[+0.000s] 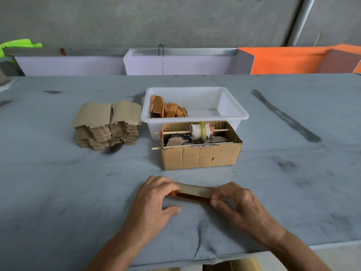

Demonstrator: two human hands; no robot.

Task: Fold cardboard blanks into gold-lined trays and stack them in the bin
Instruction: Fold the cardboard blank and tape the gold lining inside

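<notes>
A small packing workshop: a scuffed grey worktable (78, 192) stands against a bare concrete wall (156, 20). On it sit a tall stack of die-cut cardboard blanks (107, 126), a white plastic bin (230, 112) of folded trays (168, 108) and a makeshift cardboard box (201, 156) holding a tape roll (201, 132) on a stick.
</notes>
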